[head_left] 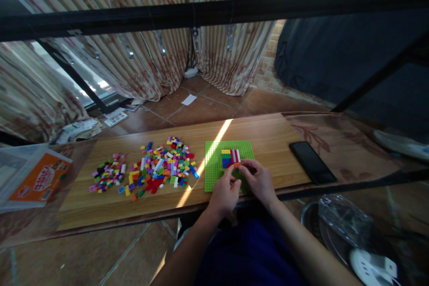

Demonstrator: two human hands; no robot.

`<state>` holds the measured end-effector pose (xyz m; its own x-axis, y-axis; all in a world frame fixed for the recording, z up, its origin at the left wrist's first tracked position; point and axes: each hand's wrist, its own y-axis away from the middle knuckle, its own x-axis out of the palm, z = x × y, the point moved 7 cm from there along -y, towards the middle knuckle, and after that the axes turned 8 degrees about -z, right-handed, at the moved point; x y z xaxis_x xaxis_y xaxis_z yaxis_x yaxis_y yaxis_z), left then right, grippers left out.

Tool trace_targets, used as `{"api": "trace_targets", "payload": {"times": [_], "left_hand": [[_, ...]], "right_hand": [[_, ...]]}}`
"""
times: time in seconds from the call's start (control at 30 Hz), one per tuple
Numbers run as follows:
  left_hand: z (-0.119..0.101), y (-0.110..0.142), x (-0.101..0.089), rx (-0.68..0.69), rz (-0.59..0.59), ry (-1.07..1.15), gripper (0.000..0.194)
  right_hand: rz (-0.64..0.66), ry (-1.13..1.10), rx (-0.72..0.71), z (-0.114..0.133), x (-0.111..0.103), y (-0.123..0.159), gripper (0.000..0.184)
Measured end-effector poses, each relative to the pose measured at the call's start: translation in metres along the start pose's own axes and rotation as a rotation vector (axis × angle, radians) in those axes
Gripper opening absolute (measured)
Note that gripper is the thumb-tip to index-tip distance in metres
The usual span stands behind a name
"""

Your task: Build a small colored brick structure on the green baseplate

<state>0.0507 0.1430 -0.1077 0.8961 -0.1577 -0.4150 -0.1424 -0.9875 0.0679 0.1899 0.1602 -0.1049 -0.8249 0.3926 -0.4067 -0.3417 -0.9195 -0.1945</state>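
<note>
A green studded baseplate (211, 178) lies on the wooden board in front of me. On it sits a flat block of bricks (227, 155) in yellow, green, blue, red and white. At the near edge of that block, an orange brick (237, 165) is between the fingertips of both hands. My left hand (225, 191) pinches it from the left, thumb and fingers bent. From the right, my right hand (259, 179) closes its thumb and fingers on the same brick. My fingers partly hide the brick and the plate's near right part.
Left of the baseplate spread a large pile of loose bricks (167, 163) and a smaller pile (109, 173). A black phone (311, 162) lies at the right. A clear plastic box (23, 178) with an orange label stands at the far left. Sunlight crosses the wooden board (268, 134).
</note>
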Motion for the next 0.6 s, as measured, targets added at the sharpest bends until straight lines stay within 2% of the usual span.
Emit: {"api": "trace_targets", "payload": {"times": [0.13, 0.33, 0.6], "left_hand": [[-0.001, -0.002, 0.001, 0.008, 0.000, -0.056, 0.056], [-0.002, -0.002, 0.003, 0.004, 0.017, -0.134, 0.059], [-0.002, 0.000, 0.005, 0.034, 0.028, -0.222, 0.062]], "right_hand": [[-0.012, -0.031, 0.063, -0.001, 0.002, -0.005, 0.032], [-0.027, 0.003, 0.170, -0.016, 0.007, -0.014, 0.038], [0.076, -0.053, 0.281, -0.026, 0.014, -0.024, 0.039]]}}
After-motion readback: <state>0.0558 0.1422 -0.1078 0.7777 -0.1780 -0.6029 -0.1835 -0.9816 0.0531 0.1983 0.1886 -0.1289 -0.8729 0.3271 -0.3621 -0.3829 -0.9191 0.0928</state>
